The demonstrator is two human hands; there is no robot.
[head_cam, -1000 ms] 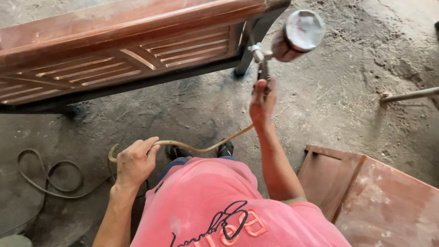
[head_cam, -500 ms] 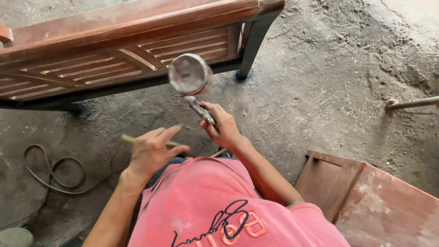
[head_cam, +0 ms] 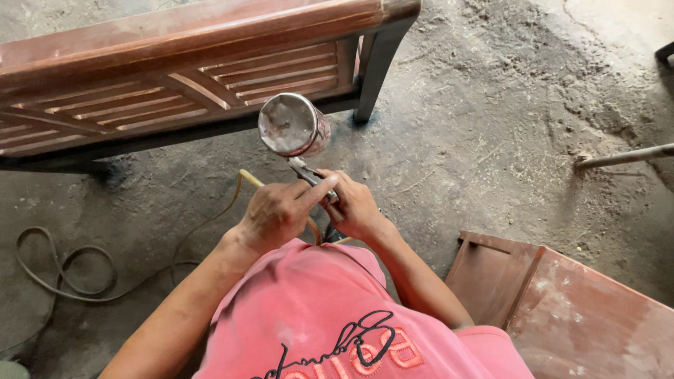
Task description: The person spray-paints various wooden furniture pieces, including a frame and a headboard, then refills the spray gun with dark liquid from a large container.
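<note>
Gripping the spray gun [head_cam: 302, 140] together now, left hand [head_cam: 277, 210] having joined right hand [head_cam: 354, 207], hose [head_cam: 242, 179] dropped

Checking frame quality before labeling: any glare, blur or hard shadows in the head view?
Head view: sharp overall, no motion blur on the left hand or right hand. Soft daylight; mild sheen on the spray gun cup lid and the wooden bench top rail. Diffuse shadow under the bench; floor brightest at top right.
</note>
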